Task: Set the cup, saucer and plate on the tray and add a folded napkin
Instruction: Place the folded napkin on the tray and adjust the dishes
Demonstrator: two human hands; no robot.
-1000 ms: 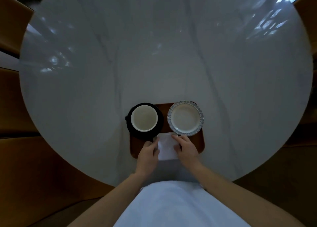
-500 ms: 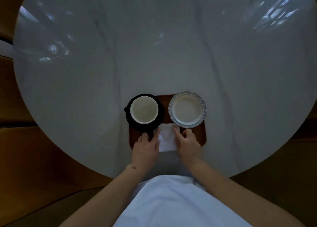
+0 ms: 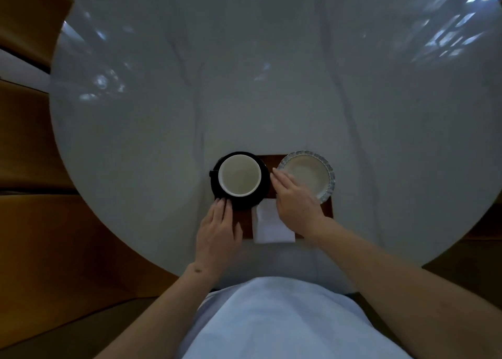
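Observation:
A brown wooden tray (image 3: 327, 209) lies near the table's front edge. On its left, a cup (image 3: 239, 175), white inside, stands on a black saucer (image 3: 264, 193). On its right sits a white plate (image 3: 312, 174) with a blue fluted rim. A folded white napkin (image 3: 270, 227) lies on the tray's front middle, overhanging the near edge. My left hand (image 3: 218, 231) rests flat on the tray's left part, fingertips touching the saucer's near rim. My right hand (image 3: 294, 198) lies over the plate's near-left rim, fingers reaching between plate and saucer. Neither hand grips anything.
The tray sits on a round white marble table (image 3: 244, 87). Wooden chairs or benches (image 3: 32, 222) surround it on the left and right. My light blue clothing (image 3: 271, 320) fills the bottom of the view.
Both hands have left the napkin. The left hand moved to the saucer's near rim, the right hand up onto the plate's left rim. The napkin lies free on the tray.

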